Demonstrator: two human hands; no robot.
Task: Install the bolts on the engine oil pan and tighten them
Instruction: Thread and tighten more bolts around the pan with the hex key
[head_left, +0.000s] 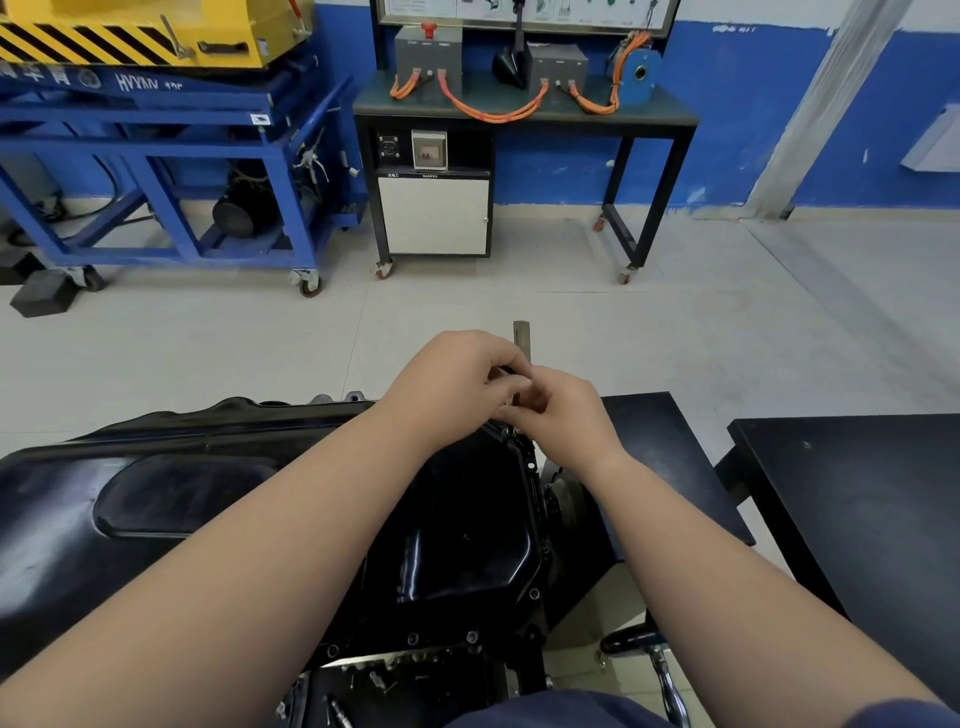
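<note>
Pale floor tiles (519, 312) and a blue wall (727, 130) are being shown behind. Nearer, a glossy black oil pan (457, 545) is lying with its long axis left to right, round fixing points (533, 593) dotting its flange. Above its far right corner, a flat grey metal tool (521, 335) is being held upright, gripped by curled fingers of the left hand (457, 374) and right hand (563, 421), both forearms outstretched.
</note>
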